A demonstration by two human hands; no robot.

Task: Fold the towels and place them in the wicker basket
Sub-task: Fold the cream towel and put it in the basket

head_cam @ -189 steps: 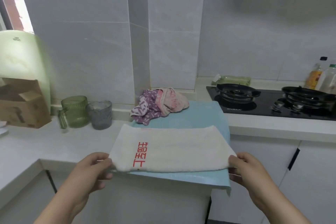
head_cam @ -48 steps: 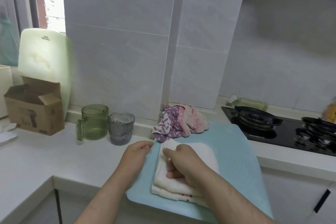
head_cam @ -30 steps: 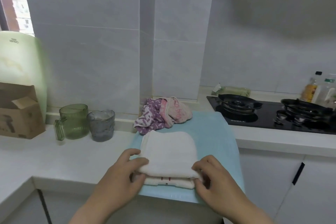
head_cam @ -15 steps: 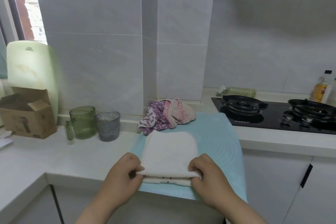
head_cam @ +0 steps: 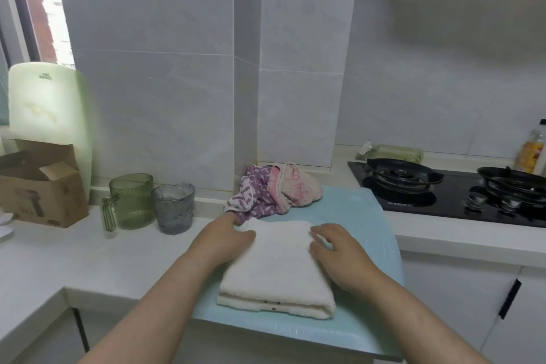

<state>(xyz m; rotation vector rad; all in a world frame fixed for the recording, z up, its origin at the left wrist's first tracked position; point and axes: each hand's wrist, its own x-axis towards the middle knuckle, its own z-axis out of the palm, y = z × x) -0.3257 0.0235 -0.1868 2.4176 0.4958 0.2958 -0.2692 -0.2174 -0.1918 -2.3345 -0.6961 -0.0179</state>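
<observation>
A blue mat [head_cam: 357, 216] lies on the white counter [head_cam: 74, 254]. At the mat's 9 o'clock stands a green mug [head_cam: 131, 201], with a grey cup [head_cam: 174, 204] just beside it at the mug's 3 o'clock. Farther toward 9 o'clock sits an open box [head_cam: 38, 186], with a pale green board [head_cam: 47, 103] upright at the box's 12 o'clock. A black stove [head_cam: 443, 201] lies at the mat's 3 o'clock.

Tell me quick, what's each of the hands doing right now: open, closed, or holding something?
Left hand: open, resting on the far left corner of the folded white towel.
Right hand: open, fingertips pressing the towel's right side.
</observation>
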